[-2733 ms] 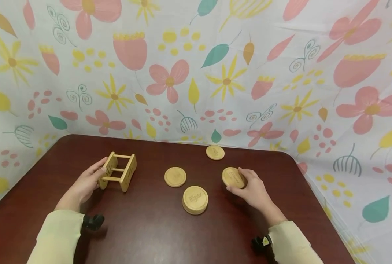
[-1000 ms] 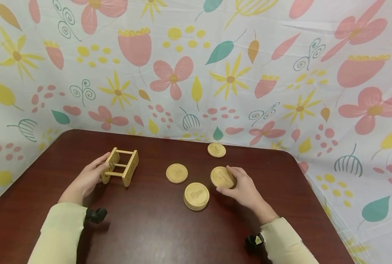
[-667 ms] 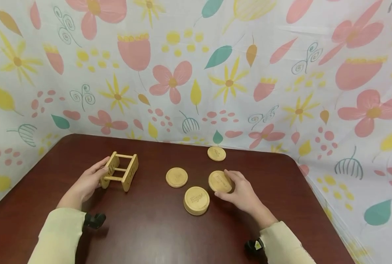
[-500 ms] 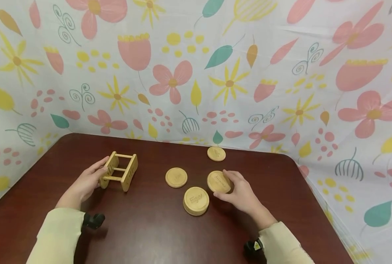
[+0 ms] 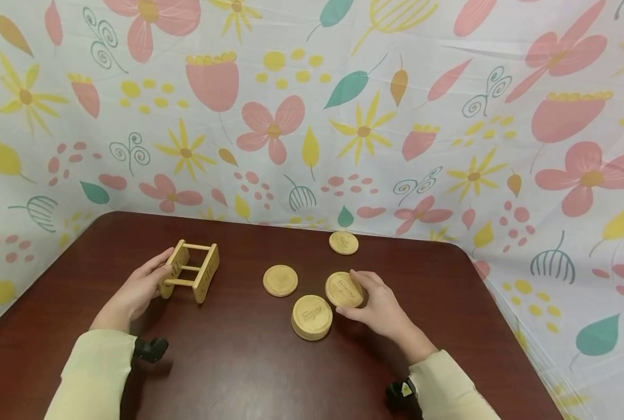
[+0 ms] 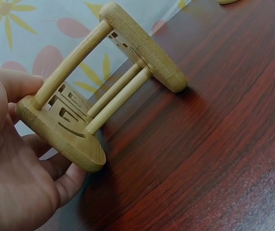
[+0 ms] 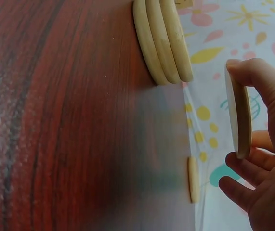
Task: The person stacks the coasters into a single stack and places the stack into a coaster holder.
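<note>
At the left of the table, my left hand grips one end panel of a bamboo coaster rack. In the left wrist view the rack shows carved slots and round rods, with the thumb by the top rod. My right hand pinches a round bamboo coaster by its edge. The right wrist view shows this coaster held above the table, between thumb and fingers. Just left of it stands a stack of coasters, which appears as three layers in the right wrist view.
One loose coaster lies between the rack and the stack. Another coaster lies near the back edge of the dark wooden table. A flowered cloth hangs behind the table.
My right hand has carried its coaster leftward, closer to the stack. The left hand keeps its grip on the rack, which stays in about the same place.
</note>
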The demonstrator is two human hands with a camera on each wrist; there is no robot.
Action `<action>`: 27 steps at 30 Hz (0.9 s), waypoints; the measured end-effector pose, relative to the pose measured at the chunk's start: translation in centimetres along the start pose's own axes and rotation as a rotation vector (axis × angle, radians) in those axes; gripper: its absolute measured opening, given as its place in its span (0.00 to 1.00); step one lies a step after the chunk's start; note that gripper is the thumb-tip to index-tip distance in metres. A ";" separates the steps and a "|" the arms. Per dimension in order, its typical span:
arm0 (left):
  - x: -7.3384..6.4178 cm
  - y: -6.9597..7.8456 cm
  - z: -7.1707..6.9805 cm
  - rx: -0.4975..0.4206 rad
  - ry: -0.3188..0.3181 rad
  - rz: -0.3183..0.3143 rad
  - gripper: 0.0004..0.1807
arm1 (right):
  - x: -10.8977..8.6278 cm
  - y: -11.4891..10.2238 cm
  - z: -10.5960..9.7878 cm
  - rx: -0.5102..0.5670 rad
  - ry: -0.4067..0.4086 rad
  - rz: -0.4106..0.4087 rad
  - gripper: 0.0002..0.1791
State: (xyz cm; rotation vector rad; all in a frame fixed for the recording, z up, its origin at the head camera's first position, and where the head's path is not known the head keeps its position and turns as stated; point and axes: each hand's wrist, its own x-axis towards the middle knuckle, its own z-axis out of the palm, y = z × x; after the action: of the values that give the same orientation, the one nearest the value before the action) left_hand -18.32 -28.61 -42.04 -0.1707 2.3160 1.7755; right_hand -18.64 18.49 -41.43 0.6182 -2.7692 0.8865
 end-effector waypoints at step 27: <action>0.2 -0.2 0.0 -0.020 0.002 -0.003 0.32 | 0.0 -1.2 1.2 0.025 -0.050 -0.054 0.45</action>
State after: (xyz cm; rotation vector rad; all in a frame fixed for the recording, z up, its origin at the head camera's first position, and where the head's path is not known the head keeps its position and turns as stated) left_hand -18.48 -28.61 -42.26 -0.1792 2.2986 1.7987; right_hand -18.14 16.90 -41.74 0.7263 -2.7748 0.9081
